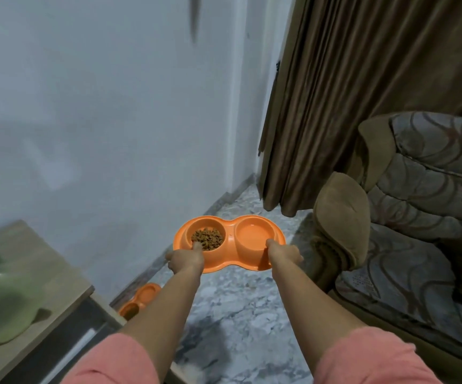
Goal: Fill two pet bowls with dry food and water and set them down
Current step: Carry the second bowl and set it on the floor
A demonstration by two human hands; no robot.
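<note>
Feeder: orange double bowl (231,239) held out level above the floor (240,300) — kibble (207,238) left, water (253,234) right.
Left hand (186,260): clamps the near rim.
Right hand (283,254): likewise — two-sided hold probably prevents spills.
Second feeder (141,299): already down by the wall.

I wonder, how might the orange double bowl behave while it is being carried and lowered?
The orange double bowl looks like rigid plastic, so it probably won't flex. Its water would likely slosh if tilted. With both hands gripping its near edge, it may dip forward.
</note>
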